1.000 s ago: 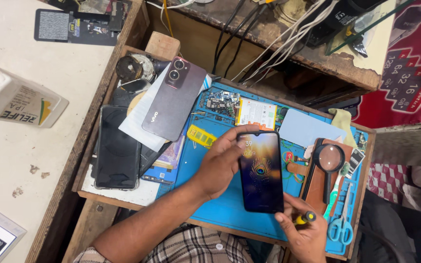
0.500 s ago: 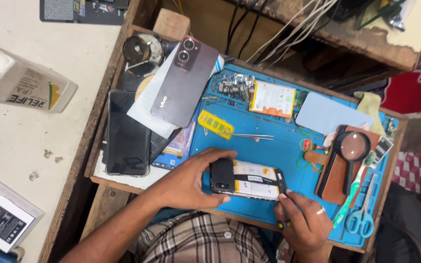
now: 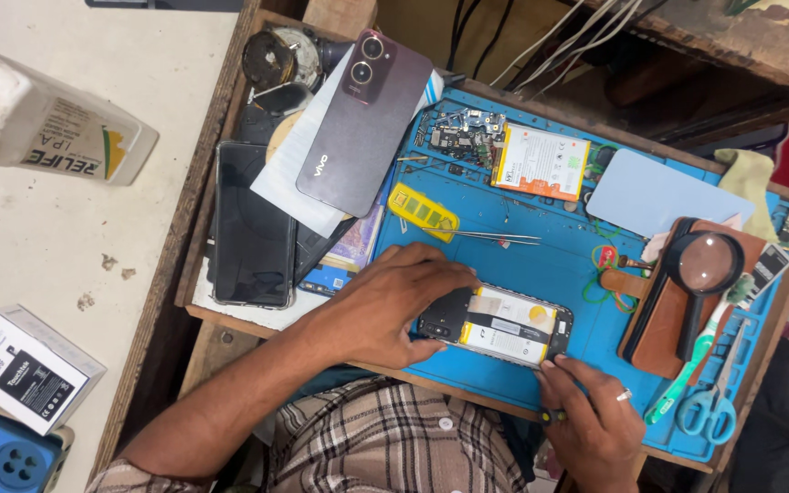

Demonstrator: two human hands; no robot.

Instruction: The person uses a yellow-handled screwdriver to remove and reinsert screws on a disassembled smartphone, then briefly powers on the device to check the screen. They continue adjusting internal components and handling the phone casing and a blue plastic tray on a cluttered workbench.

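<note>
your left hand point(image 3: 385, 306) presses the opened phone point(image 3: 497, 324) flat on the blue mat point(image 3: 522, 260) so it can't slide, while your right hand point(image 3: 595, 420) pinches its lower edge.

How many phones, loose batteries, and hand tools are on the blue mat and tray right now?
Phones: 3 (opened phone under both hands, purple phone, black phone)
Loose batteries: 1 (white battery)
Hand tools: 4 (tweezers, magnifier, scissors, green brush)
Total: 8
</note>
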